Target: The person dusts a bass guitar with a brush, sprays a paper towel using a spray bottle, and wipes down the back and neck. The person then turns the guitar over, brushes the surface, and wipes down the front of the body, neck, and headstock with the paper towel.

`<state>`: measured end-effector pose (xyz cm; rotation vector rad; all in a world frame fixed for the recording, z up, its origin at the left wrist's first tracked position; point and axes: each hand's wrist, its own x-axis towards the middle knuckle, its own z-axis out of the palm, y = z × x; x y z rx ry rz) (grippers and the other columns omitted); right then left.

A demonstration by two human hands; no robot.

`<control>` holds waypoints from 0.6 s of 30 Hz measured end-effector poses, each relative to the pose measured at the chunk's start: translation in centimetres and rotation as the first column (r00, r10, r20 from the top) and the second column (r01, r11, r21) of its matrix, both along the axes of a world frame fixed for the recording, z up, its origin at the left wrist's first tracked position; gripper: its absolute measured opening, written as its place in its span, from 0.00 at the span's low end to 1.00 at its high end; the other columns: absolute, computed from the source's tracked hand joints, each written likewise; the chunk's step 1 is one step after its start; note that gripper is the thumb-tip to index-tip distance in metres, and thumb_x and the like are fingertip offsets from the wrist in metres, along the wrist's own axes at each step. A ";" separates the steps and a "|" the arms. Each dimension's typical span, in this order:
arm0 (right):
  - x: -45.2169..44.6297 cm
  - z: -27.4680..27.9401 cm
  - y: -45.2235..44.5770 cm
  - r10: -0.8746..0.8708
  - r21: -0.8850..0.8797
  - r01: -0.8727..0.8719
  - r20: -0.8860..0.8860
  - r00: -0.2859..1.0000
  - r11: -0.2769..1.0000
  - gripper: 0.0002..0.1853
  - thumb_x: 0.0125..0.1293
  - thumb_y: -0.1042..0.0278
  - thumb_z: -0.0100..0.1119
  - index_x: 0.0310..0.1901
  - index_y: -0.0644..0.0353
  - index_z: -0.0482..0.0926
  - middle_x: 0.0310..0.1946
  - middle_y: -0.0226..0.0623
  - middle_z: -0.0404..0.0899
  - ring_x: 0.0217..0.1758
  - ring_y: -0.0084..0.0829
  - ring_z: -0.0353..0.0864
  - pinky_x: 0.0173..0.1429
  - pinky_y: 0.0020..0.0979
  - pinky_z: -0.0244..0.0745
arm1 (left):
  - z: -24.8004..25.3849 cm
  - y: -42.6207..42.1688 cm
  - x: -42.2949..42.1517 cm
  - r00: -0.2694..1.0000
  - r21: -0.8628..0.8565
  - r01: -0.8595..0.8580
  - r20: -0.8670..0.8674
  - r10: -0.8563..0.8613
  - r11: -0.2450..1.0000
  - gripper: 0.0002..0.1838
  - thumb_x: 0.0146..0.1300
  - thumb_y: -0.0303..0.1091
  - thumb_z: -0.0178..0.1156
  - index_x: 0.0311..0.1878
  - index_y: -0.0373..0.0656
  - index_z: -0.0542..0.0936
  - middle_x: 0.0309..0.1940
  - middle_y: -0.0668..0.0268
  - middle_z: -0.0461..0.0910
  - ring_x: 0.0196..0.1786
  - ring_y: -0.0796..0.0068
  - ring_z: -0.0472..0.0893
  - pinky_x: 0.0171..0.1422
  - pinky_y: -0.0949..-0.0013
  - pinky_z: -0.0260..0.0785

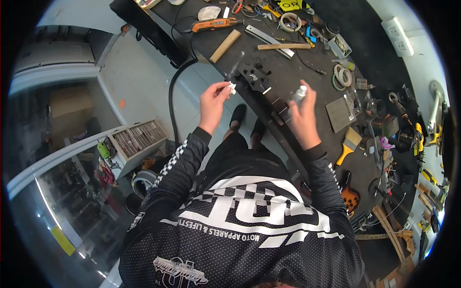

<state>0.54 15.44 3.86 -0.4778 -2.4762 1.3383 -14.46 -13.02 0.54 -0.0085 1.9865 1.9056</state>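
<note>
My left hand is raised in front of the bench edge, pinching a small crumpled white wad, perhaps tissue, between thumb and fingertips. My right hand, a little blurred, is wrapped round a small bottle with a pale cap. It is above the bench, beside the dark neck of a guitar. The guitar's black headstock with tuning pegs points toward the far left, between my hands. A small white strip lies across the neck near the headstock. Its sunburst body shows by my right forearm.
On the dark bench lie wooden strips, a metal bar, an orange rotary tool, tape rolls, a square plate and a yellow-handled brush. A black hose hangs at the left, near a drawer cabinet.
</note>
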 end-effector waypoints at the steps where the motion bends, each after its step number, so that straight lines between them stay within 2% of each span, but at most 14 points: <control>1: -0.2 -1.9 1.2 -0.047 0.074 0.047 -0.006 0.999 0.996 0.35 0.80 0.79 0.64 0.86 0.64 0.69 0.72 0.51 0.73 0.77 0.49 0.78 0.87 0.45 0.72 | -1.8 -0.1 -1.4 0.997 -0.066 0.043 -0.064 -0.047 0.997 0.14 0.85 0.28 0.73 0.67 0.32 0.91 0.54 0.64 0.92 0.51 0.78 0.89 0.60 0.70 0.83; 2: -0.4 -3.8 2.5 -0.099 0.073 0.097 0.022 0.995 0.993 0.32 0.78 0.80 0.67 0.80 0.63 0.72 0.72 0.55 0.73 0.79 0.57 0.76 0.87 0.49 0.71 | -3.7 -0.1 -3.1 0.987 -0.132 0.085 -0.124 -0.101 0.988 0.14 0.84 0.28 0.73 0.67 0.32 0.91 0.54 0.63 0.92 0.51 0.77 0.89 0.60 0.70 0.83; 3: -0.7 -5.9 3.7 -0.142 0.094 0.141 0.003 0.990 0.986 0.29 0.77 0.81 0.69 0.76 0.63 0.75 0.70 0.54 0.74 0.79 0.56 0.77 0.87 0.49 0.72 | -5.6 0.0 -4.9 0.971 -0.197 0.125 -0.179 -0.161 0.972 0.15 0.84 0.28 0.74 0.67 0.33 0.91 0.55 0.63 0.92 0.51 0.77 0.89 0.60 0.70 0.83; 5: -1.1 -8.1 5.3 -0.214 0.235 0.213 -0.021 0.977 0.948 0.27 0.77 0.81 0.71 0.73 0.63 0.76 0.69 0.52 0.76 0.78 0.56 0.78 0.85 0.49 0.73 | -7.1 2.2 -8.0 0.933 -0.209 0.112 -0.314 -0.175 0.971 0.12 0.80 0.25 0.74 0.61 0.34 0.92 0.52 0.62 0.90 0.51 0.70 0.92 0.59 0.65 0.85; 7: -1.6 -9.9 6.2 -0.281 0.261 0.281 -0.037 0.959 0.923 0.25 0.77 0.80 0.73 0.72 0.63 0.77 0.69 0.52 0.78 0.77 0.55 0.79 0.84 0.49 0.74 | -8.0 3.8 -11.0 0.888 -0.298 0.194 -0.352 -0.297 0.935 0.11 0.77 0.23 0.75 0.59 0.34 0.92 0.52 0.61 0.90 0.49 0.68 0.93 0.57 0.66 0.85; 8: -1.7 -10.6 6.3 -0.303 0.267 0.297 -0.022 0.953 0.917 0.25 0.78 0.79 0.74 0.72 0.63 0.77 0.69 0.51 0.78 0.77 0.54 0.80 0.84 0.49 0.75 | -7.8 4.4 -12.1 0.826 -0.380 0.246 -0.400 -0.398 0.892 0.10 0.76 0.24 0.76 0.57 0.36 0.94 0.52 0.61 0.90 0.50 0.61 0.92 0.59 0.62 0.85; 9: -1.6 -11.2 6.4 -0.335 0.263 0.317 0.025 0.942 0.911 0.25 0.80 0.78 0.73 0.74 0.63 0.77 0.70 0.50 0.79 0.78 0.53 0.80 0.85 0.49 0.75 | -8.7 4.4 -12.5 0.780 -0.400 0.289 -0.428 -0.457 0.870 0.10 0.77 0.25 0.76 0.58 0.36 0.94 0.53 0.61 0.90 0.52 0.62 0.92 0.60 0.62 0.85; 11: -1.5 -12.9 6.4 -0.425 0.107 0.419 0.035 0.905 0.902 0.26 0.82 0.77 0.72 0.76 0.63 0.77 0.73 0.49 0.80 0.79 0.50 0.81 0.84 0.47 0.76 | -10.7 4.5 -13.0 0.673 -0.437 0.362 -0.488 -0.555 0.823 0.10 0.78 0.25 0.76 0.58 0.38 0.95 0.54 0.61 0.90 0.55 0.62 0.92 0.62 0.63 0.85; 13: -1.9 -12.4 5.8 -0.488 -0.058 0.493 0.076 0.869 0.868 0.34 0.85 0.75 0.71 0.85 0.63 0.66 0.79 0.50 0.79 0.83 0.44 0.82 0.89 0.44 0.78 | -11.0 3.9 -13.4 0.609 -0.460 0.361 -0.544 -0.578 0.812 0.09 0.78 0.27 0.76 0.57 0.40 0.96 0.53 0.62 0.91 0.56 0.58 0.91 0.62 0.59 0.84; 15: -2.0 -12.1 5.4 -0.510 -0.088 0.518 0.099 0.855 0.851 0.42 0.86 0.75 0.71 0.91 0.63 0.56 0.84 0.53 0.76 0.88 0.46 0.78 0.93 0.45 0.75 | -11.6 3.4 -14.0 0.574 -0.470 0.400 -0.541 -0.614 0.787 0.09 0.78 0.27 0.76 0.56 0.40 0.96 0.52 0.62 0.90 0.56 0.58 0.90 0.63 0.58 0.84; 18: -1.7 -12.4 4.6 -0.519 -0.018 0.521 0.063 0.852 0.853 0.48 0.86 0.76 0.71 0.95 0.65 0.48 0.88 0.58 0.71 0.92 0.49 0.73 0.96 0.48 0.69 | -11.5 5.7 -15.2 0.494 -0.494 0.389 -0.601 -0.629 0.778 0.08 0.78 0.26 0.75 0.55 0.41 0.97 0.51 0.63 0.90 0.55 0.58 0.89 0.62 0.58 0.83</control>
